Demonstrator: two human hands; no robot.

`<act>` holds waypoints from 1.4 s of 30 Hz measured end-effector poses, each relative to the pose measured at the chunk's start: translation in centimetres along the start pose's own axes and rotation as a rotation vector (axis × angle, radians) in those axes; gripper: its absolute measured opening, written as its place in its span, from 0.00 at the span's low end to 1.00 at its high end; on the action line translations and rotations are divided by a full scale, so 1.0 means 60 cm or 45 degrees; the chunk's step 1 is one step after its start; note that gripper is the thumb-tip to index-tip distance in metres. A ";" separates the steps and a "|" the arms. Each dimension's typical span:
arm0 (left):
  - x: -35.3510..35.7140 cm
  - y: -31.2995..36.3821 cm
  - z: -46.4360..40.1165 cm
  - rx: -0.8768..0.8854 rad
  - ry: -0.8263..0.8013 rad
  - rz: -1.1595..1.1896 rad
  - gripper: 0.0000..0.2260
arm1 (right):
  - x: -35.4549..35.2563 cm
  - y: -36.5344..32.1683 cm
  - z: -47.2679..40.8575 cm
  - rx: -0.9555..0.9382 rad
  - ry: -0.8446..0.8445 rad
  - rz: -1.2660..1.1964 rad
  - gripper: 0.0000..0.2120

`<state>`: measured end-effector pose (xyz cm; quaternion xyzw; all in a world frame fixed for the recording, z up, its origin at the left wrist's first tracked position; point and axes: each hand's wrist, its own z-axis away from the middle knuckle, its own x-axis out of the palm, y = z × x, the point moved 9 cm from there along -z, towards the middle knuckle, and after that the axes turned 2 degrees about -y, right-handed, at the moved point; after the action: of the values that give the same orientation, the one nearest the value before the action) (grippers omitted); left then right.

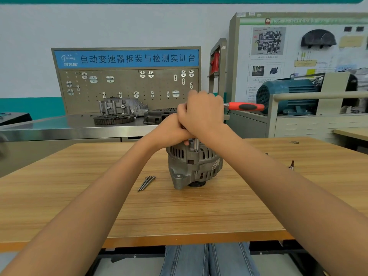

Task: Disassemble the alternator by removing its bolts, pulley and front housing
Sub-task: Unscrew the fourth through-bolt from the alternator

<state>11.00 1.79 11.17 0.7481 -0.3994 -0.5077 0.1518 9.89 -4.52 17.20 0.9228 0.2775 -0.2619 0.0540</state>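
Two hands met above the alternator point(194, 166), which stood on the wooden table point(199, 212) with its pulley end down. The right hand point(201, 114) was curled round a ratchet point(246, 106), whose red handle stuck out to the right; a steel extension point(196, 144) dropped from under the hands to the housing. The left hand point(171, 129) gripped beneath the right, fingers mostly hidden. Several long bolts point(146, 183) lay just left of the alternator.

Workshop with a pale wall and teal band.
We faced a pegboard point(127, 86) behind our wooden table point(199, 212).
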 end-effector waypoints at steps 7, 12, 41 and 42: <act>0.000 -0.002 0.005 -0.008 -0.029 0.048 0.03 | 0.030 0.032 -0.004 0.255 -0.065 -1.082 0.23; 0.001 -0.006 0.000 -0.039 -0.023 0.043 0.05 | 0.058 0.036 -0.005 0.442 -0.230 -1.878 0.22; 0.003 -0.008 -0.004 -0.041 -0.062 0.057 0.05 | 0.050 0.043 0.003 0.483 -0.179 -1.770 0.21; 0.002 -0.008 -0.005 -0.045 -0.063 0.058 0.06 | 0.052 0.043 0.001 0.499 -0.185 -1.834 0.21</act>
<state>11.50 1.96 10.88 0.7231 -0.4110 -0.5295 0.1668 13.46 -5.17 15.41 0.4858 0.7569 -0.3374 -0.2779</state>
